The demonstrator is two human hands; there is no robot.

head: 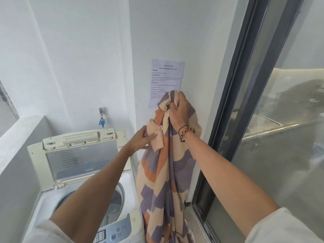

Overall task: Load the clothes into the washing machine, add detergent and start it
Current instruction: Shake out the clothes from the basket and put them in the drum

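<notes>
Hands (178, 111) gripping cloth (168, 181) beside washer (52, 199)

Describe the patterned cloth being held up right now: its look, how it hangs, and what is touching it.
The patterned cloth is a large, thin woven-looking fabric with cream, orange and purple blocks. It is bunched at the top and hangs in long vertical folds past the frame's lower edge, to the right of the open washing machine and in front of the wall. The right hand grips its gathered top; the left hand holds a fold lower down. It covers the paper notice's lower corner.
</notes>
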